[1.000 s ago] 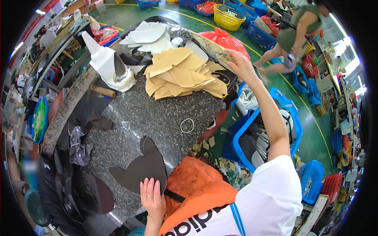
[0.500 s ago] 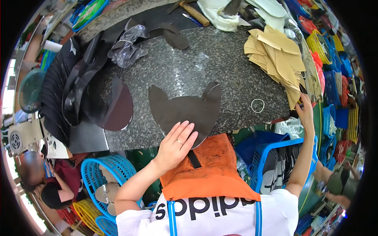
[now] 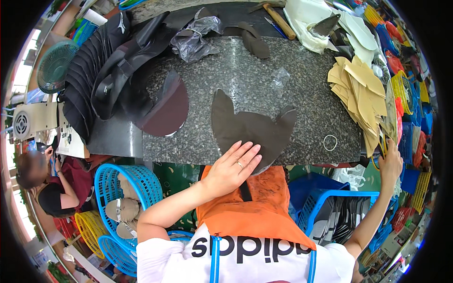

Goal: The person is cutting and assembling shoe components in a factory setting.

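Note:
My left hand [image 3: 230, 170] lies flat, fingers stretched out, on the lower part of a dark brown sheet piece [image 3: 252, 126]. This piece has two raised points at its far edge and overlaps the near edge of the speckled stone tabletop [image 3: 302, 101]. At the right end of the table, my right hand [image 3: 390, 164] is closed on what look like scissors [image 3: 374, 161] with a yellow loop handle, partly hidden by the fingers. Just beyond that hand is a fanned stack of tan sheet pieces [image 3: 361, 89]. A white rubber band [image 3: 330, 142] lies left of it.
Black curved pieces [image 3: 87, 78] and a maroon-faced piece [image 3: 166, 113] crowd the left side. A crumpled plastic bag [image 3: 196, 42], dark scraps [image 3: 255, 41] and a wooden-handled hammer [image 3: 279, 21] lie along the back. Blue baskets [image 3: 309, 214] stand below; another person [image 3: 61, 193] sits at left.
My right hand has closed on the yellow-handled scissors at the table's right end. My left hand stays flat on the brown piece. The whole view has shifted, with the table contents appearing farther right.

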Demonstrator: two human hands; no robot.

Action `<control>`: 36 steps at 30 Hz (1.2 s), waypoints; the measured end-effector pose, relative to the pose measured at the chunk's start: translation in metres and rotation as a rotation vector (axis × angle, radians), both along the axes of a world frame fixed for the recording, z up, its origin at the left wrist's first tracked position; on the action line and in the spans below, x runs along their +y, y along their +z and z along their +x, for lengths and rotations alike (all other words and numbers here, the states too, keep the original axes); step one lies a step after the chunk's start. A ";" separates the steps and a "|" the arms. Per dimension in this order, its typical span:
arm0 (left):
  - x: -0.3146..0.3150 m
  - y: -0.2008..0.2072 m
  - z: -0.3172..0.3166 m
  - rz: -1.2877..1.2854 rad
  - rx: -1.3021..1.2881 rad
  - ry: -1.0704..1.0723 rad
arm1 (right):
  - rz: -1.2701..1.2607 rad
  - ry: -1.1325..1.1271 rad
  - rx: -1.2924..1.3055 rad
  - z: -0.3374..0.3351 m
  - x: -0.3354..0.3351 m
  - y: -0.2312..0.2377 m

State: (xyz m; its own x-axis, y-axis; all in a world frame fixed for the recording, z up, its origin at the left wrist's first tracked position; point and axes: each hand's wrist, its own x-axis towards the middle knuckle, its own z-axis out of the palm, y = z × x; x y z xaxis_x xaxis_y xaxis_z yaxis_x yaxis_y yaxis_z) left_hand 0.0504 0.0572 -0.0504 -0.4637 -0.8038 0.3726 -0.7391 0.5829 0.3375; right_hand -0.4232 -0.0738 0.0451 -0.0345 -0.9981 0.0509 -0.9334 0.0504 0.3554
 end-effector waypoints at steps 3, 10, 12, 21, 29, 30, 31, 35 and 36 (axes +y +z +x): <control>-0.004 0.004 0.017 0.050 0.009 -0.087 | 0.001 0.015 0.037 -0.017 0.017 0.026; -0.014 0.012 0.091 0.144 -0.089 -0.325 | 0.028 -0.399 -0.227 -0.023 0.057 0.061; -0.013 0.019 0.092 0.160 -0.091 -0.310 | 0.005 -0.326 -0.492 -0.024 0.074 0.062; 0.031 0.008 0.000 -0.139 -0.187 0.170 | 0.553 -0.109 -1.803 0.110 0.097 -0.004; 0.017 0.003 -0.010 -0.025 -0.022 0.208 | 1.398 0.028 -1.366 0.147 0.085 -0.017; 0.016 0.003 -0.010 -0.027 -0.009 0.211 | 1.397 0.023 -1.364 0.147 0.087 -0.023; 0.016 0.003 -0.010 -0.026 -0.006 0.209 | 1.366 0.080 -1.291 0.147 0.088 -0.029; 0.015 0.004 -0.012 -0.029 0.019 0.231 | 1.289 0.219 -1.256 0.166 0.081 -0.035; 0.015 0.005 -0.013 -0.024 0.027 0.236 | 1.251 0.279 -1.226 0.174 0.079 -0.035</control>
